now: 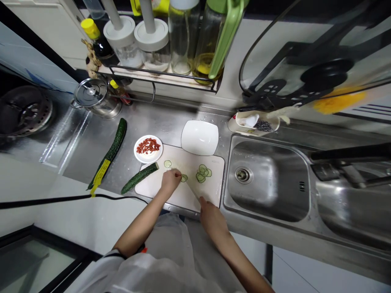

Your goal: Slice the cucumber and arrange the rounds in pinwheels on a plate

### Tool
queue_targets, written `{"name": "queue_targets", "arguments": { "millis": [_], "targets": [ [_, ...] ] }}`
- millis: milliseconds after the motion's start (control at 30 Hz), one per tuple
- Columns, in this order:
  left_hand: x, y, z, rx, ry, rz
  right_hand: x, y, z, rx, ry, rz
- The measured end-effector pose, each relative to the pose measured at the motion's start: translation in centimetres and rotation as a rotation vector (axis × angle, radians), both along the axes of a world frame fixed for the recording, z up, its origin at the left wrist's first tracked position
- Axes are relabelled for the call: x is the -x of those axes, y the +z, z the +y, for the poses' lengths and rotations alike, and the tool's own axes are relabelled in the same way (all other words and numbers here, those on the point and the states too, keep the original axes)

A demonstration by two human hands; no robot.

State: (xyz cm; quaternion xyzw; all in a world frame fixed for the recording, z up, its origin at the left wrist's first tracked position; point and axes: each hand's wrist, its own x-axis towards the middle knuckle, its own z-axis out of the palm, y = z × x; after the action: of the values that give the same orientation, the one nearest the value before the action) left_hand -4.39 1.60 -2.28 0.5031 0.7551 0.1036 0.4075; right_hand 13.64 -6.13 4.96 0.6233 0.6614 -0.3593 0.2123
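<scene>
A pale cutting board [177,195] lies on the steel counter. Over its middle, my left hand [171,182] is closed in a pinch at the edge of a thin cucumber slice [184,178]. My right hand [211,217] grips a knife [193,190] by its handle, the blade pointing toward that slice. Several overlapping cucumber slices [202,172] rest on the board's right side, and a single slice [168,163] lies above my left hand. A cut cucumber [139,179] lies partly across the board's left edge.
A plate [137,154] of chopped red pieces and a white bowl [200,138] stand behind the board. Left of them lie a whole cucumber [117,140] with yellow tape and a lidded pot [106,106]. To the right is a sink [271,199]. A condiment rack [165,75] hangs above.
</scene>
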Motion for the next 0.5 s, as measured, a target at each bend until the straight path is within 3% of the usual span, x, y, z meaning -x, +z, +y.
{"name": "queue_targets", "arguments": {
  "millis": [500],
  "targets": [
    [0.2, 0.04, 0.39, 0.047, -0.027, 0.02, 0.37, -0.12, 0.0, 0.013, 0.01, -0.005]
  ]
}}
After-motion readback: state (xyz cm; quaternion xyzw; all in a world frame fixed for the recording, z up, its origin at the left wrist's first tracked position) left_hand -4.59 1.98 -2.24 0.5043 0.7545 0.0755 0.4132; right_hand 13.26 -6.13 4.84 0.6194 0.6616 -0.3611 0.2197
